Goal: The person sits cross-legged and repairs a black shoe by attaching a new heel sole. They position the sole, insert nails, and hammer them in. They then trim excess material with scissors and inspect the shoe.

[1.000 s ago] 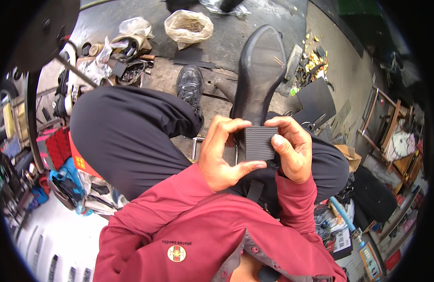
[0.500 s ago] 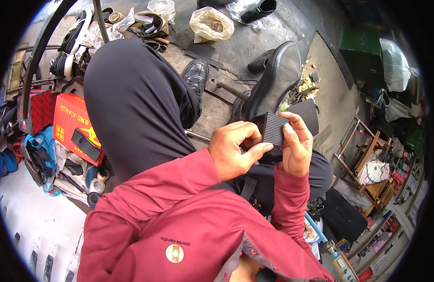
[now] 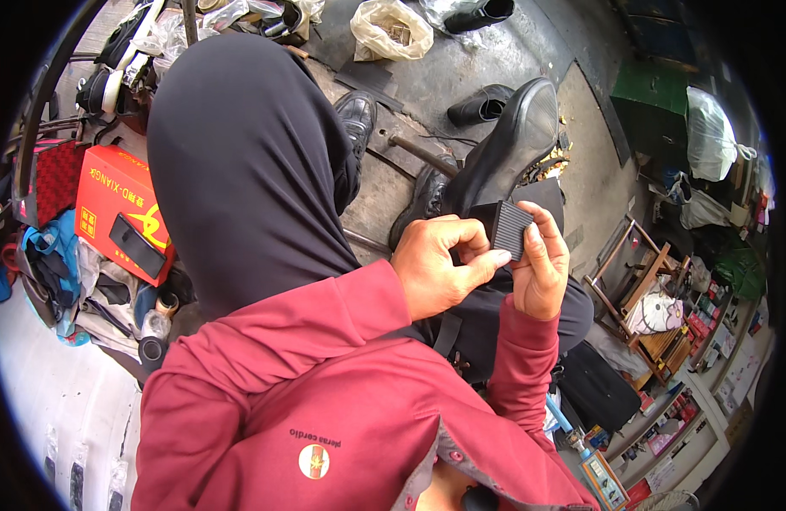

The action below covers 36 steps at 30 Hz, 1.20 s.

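Note:
A black shoe (image 3: 503, 153) lies sole up beyond my hands, its toe pointing away. At its near end is a black block with a ribbed face (image 3: 512, 232), which looks like a heel; I cannot tell whether it is joined to the shoe. My left hand (image 3: 448, 260) is closed at the block's left side, thumb at the lower edge. My right hand (image 3: 542, 260) pinches its right side between thumb and fingers. A flat dark piece (image 3: 546, 200) shows behind the right fingertips.
A metal rod (image 3: 418, 155) points toward the shoe. Beyond stand a black shoe (image 3: 478, 106) and an open pale bag (image 3: 388, 34). At left, a phone (image 3: 137, 245) lies on a red box (image 3: 99, 192). A wooden folding stool (image 3: 644, 289) is at right.
The ribbed block and both hands sit slightly farther right in the picture. Both hands keep their hold on it. The surroundings have shifted a little as the view moved.

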Motion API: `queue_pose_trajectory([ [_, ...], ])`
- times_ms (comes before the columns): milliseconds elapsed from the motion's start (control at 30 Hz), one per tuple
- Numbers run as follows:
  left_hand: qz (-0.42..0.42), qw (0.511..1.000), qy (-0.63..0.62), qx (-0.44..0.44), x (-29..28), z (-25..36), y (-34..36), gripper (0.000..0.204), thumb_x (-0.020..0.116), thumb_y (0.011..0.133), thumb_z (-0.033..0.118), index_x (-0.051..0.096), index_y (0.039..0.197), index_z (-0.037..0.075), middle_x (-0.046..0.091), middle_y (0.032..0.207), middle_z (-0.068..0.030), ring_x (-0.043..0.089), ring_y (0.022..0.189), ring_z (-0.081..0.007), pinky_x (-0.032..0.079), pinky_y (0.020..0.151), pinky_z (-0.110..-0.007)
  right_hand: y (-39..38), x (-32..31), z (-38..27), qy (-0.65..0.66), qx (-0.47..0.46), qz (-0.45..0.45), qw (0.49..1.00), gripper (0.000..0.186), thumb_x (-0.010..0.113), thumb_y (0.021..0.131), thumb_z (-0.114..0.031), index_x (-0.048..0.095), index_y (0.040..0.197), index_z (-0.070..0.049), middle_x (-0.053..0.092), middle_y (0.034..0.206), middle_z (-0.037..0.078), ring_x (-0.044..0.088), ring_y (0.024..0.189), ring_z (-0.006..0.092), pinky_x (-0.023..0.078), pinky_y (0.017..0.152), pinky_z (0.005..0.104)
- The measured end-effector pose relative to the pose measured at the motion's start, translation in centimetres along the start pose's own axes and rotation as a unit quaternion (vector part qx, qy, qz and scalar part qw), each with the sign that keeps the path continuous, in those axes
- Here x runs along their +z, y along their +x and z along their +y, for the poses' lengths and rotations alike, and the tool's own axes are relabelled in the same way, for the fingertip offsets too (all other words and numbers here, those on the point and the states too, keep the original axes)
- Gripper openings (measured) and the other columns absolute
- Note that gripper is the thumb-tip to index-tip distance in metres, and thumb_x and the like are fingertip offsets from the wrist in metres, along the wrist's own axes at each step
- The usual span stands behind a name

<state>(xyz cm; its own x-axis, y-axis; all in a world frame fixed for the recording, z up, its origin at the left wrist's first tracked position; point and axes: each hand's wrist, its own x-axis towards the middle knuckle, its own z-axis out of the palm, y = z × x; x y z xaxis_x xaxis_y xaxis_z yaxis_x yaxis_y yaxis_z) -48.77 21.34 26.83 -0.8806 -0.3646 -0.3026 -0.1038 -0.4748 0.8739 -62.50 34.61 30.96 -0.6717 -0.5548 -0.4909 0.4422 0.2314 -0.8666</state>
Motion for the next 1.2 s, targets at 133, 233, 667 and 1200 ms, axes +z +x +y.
queue_pose_trajectory([
  [133,0.006,0.998,0.036,0.056,-0.1,-0.2,0.1,0.021,0.08,0.092,0.01,0.065,0.081,0.002,0.065,0.078,-0.0021,0.059,0.071,-0.008,0.048,0.067,-0.028,-0.1,0.3,0.2,-0.003,-0.028,0.004,1.0,0.032,0.06,0.107,-0.011,0.061,0.136,0.003,0.069,0.122,0.009,0.067,0.109,0.015,0.052,0.097,0.0297],
  [233,0.009,0.996,0.042,0.075,-0.4,-0.3,0.0,0.016,0.077,0.091,0.005,0.062,0.085,0.002,0.064,0.078,-0.0021,0.059,0.072,-0.0085,0.048,0.068,-0.028,0.0,0.7,0.0,-0.296,-0.223,0.03,0.928,0.032,0.066,0.103,-0.014,0.064,0.13,0.003,0.066,0.131,0.015,0.065,0.118,0.0219,0.049,0.103,0.0332],
  [667,0.01,0.997,-0.051,0.062,-0.6,-1.7,0.4,0.016,0.055,0.093,-0.005,0.053,0.108,0.002,0.064,0.083,-0.0093,0.066,0.076,-0.0164,0.052,0.072,-0.032,-0.4,0.5,-1.4,-0.445,-0.325,-0.055,0.833,0.038,0.089,0.076,-0.004,0.076,0.112,0.0,0.07,0.135,0.024,0.067,0.128,0.0361,0.049,0.111,0.043],
  [1200,-0.013,0.999,-0.042,0.022,-1.0,-1.3,0.5,0.016,0.053,0.097,-0.005,0.052,0.11,0.002,0.062,0.086,-0.004,0.058,0.08,-0.008,0.049,0.074,-0.027,-0.2,0.4,-0.3,-0.383,-0.308,-0.044,0.87,0.038,0.088,0.078,-0.003,0.074,0.114,0.002,0.068,0.135,0.023,0.065,0.128,0.0341,0.046,0.113,0.0439],
])
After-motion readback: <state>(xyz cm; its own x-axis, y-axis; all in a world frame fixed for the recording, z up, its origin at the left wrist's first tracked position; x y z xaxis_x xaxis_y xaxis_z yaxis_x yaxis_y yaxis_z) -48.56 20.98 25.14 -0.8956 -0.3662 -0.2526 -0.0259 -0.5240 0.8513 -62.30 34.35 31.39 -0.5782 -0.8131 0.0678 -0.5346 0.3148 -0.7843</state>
